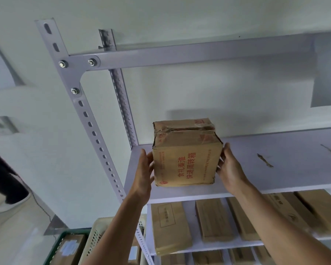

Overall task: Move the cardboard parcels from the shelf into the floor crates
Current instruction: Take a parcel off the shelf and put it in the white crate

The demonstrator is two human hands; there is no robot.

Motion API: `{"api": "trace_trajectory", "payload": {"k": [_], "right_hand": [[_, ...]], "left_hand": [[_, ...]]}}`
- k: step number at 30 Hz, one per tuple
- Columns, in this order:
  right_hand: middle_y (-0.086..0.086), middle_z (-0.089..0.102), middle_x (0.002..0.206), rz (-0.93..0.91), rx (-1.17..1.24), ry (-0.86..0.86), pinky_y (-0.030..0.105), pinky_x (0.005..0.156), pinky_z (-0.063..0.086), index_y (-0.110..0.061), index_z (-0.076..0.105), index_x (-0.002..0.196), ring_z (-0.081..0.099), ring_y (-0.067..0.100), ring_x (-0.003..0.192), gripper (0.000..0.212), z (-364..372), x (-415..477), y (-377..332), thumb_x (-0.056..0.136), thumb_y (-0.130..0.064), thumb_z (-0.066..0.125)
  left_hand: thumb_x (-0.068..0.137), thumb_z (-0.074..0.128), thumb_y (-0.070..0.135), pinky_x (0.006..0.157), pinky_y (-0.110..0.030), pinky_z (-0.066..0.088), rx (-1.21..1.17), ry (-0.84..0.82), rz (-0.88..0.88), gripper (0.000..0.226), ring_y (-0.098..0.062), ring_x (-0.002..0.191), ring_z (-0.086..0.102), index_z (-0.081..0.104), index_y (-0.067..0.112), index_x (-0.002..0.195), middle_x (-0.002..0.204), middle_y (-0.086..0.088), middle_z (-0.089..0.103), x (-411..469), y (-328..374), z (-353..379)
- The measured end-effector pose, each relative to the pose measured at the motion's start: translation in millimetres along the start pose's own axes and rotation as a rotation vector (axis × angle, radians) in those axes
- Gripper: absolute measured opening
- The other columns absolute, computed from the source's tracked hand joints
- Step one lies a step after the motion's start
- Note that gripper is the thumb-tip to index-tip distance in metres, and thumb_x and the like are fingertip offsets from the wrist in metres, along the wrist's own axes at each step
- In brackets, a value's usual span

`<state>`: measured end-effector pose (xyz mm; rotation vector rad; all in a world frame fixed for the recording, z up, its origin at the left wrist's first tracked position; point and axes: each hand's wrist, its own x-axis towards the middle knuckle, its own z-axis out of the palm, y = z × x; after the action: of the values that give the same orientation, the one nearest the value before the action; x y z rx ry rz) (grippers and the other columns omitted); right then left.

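A squarish cardboard parcel point(185, 161) with red printed characters and a taped, crumpled top sits at the front of the upper shelf board point(275, 159). My left hand point(143, 173) presses flat against its left side and my right hand point(229, 169) presses against its right side, fingers straight, so the parcel is clamped between both palms. On the floor at the lower left stand a green crate point(55, 245) holding a parcel and a beige crate point(97, 236), partly hidden by my left forearm.
Several flat cardboard parcels point(170, 226) lie on the lower shelf levels. A perforated steel upright point(88, 119) runs down the rack's left side, with a crossbeam above the parcel. Another person's leg and shoe point(4, 178) stand at the far left.
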<state>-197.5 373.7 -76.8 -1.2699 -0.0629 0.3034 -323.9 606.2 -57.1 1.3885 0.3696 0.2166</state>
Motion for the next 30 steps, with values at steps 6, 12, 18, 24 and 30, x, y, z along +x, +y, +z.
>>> {"api": "trace_trajectory", "payload": {"k": [6,12,18,24,30], "right_hand": [[-0.007,0.074,0.131,0.039,-0.071,-0.036,0.039,0.104,0.044,-0.049,0.076,0.115,0.058,0.013,0.134,0.063,3.4,-0.8,-11.4,0.098,-0.079,0.024],[0.004,0.075,0.13,-0.052,-0.038,-0.074,0.048,0.111,0.047,-0.019,0.067,0.137,0.064,0.026,0.131,0.083,3.7,-6.7,-20.8,0.091,-0.077,0.031],[-0.004,0.08,0.101,-0.033,0.018,-0.096,0.033,0.087,0.056,-0.023,0.077,0.11,0.074,0.014,0.097,0.068,3.1,-9.4,-6.7,0.097,-0.074,0.032],[-0.001,0.079,0.091,-0.019,0.029,-0.066,0.041,0.089,0.051,-0.016,0.07,0.106,0.075,0.021,0.092,0.064,6.2,-6.8,4.6,0.104,-0.067,0.031],[0.012,0.08,0.116,0.042,-0.008,-0.053,0.043,0.082,0.056,-0.025,0.073,0.131,0.078,0.031,0.104,0.065,9.7,-7.6,12.6,0.107,-0.066,0.028]], "left_hand": [[0.094,0.014,0.088,0.126,-0.065,0.025,0.038,-0.019,-0.055,0.084,-0.025,0.15,0.045,0.048,0.045,0.158,0.16,0.006,0.054,1.4,21.3,6.8],[0.096,0.02,0.083,0.12,-0.051,0.036,-0.09,0.018,-0.006,0.081,-0.021,0.143,0.058,0.06,0.037,0.149,0.151,0.002,0.066,2.7,24.0,-1.4],[0.102,0.029,0.078,0.095,-0.046,0.059,-0.15,0.097,0.005,0.07,-0.027,0.125,0.07,0.073,0.027,0.12,0.122,-0.004,0.078,-2.2,11.3,-2.5],[0.1,0.028,0.079,0.111,-0.047,0.05,-0.108,0.122,-0.027,0.073,-0.025,0.131,0.066,0.071,0.028,0.13,0.126,-0.001,0.078,-6.0,-3.3,-7.1],[0.093,0.026,0.082,0.12,-0.053,0.039,-0.022,0.054,-0.033,0.088,-0.028,0.139,0.06,0.061,0.024,0.149,0.143,-0.009,0.07,-7.7,-13.5,-7.9]]}}
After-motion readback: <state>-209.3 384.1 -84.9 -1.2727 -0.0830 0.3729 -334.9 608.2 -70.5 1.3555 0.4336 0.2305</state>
